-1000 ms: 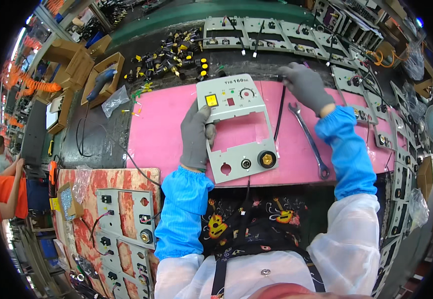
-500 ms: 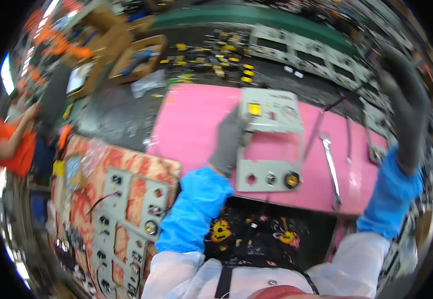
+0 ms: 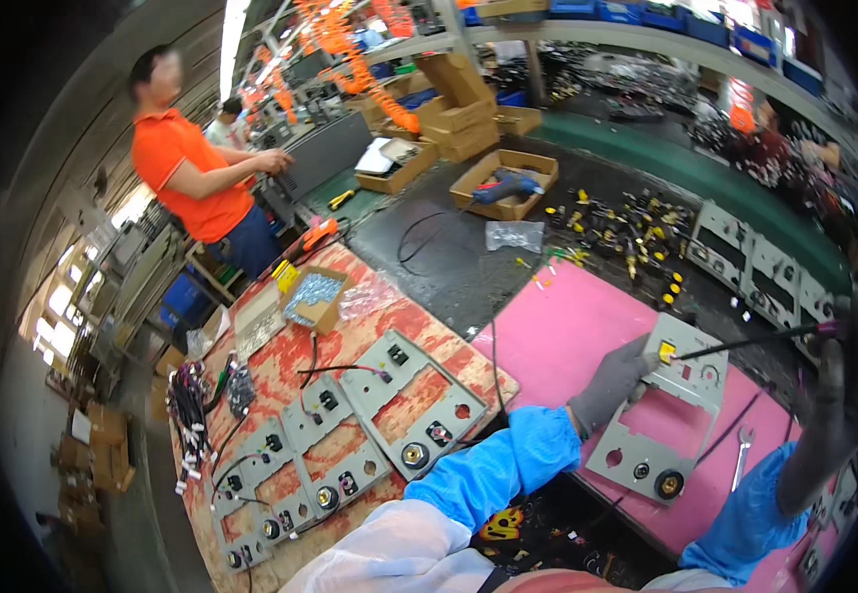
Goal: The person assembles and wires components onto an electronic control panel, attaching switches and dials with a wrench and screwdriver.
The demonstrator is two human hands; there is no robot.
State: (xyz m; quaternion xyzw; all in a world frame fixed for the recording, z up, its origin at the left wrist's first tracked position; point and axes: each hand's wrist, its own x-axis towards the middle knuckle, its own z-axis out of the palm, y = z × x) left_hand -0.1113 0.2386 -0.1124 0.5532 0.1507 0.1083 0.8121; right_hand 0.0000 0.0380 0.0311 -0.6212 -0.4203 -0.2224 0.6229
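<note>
A grey metal panel with a large rectangular cutout, a yellow switch and round fittings lies on a pink mat. My left hand, in a dark grey glove, is closed on the panel's left edge. My right hand, in the same kind of glove, is raised at the far right. It holds a thin black cable with a purplish part by the fingers. The cable's other end reaches the yellow switch; whether it touches is unclear. On the mat right of the panel lies a wrench.
At left, several similar panels with wires lie on a red-stained board, beside a small parts box. Loose yellow-black switches and a cardboard tray are behind the mat. A person in orange stands back left.
The view has swung left and upward, so the panel now sits further right. My right hand has brought the cable's end over to the yellow switch. My left hand stays on the panel.
</note>
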